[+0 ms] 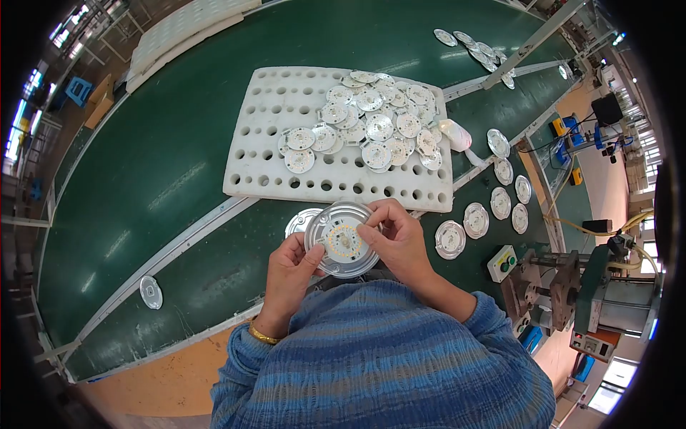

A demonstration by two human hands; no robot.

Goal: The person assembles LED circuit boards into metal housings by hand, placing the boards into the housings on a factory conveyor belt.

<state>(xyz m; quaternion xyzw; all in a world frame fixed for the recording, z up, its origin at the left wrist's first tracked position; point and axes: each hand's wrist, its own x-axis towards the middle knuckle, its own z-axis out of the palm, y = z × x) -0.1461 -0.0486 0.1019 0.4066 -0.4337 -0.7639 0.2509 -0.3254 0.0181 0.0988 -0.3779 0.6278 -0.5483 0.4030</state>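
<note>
In front of my chest I hold a round silver metal lamp base (362, 269) with a raised rim. A white LED board (341, 244) with a ring of yellow chips lies inside it. My left hand (291, 268) is closed on the base's left edge, its thumb over the board's side. My right hand (396, 239) is closed at the right rim, with the thumb reaching over the board. Just behind the base, another silver disc (301, 221) shows partly; the rest of it is hidden.
A white foam tray (246, 164) with rows of holes bears a heap of LED boards (379, 127) and a whitish bottle (455, 134). Several silver bases (476, 220) lie to the right, near a green-button box (502, 263) and a press machine (564, 282). A lone disc (151, 292) lies left.
</note>
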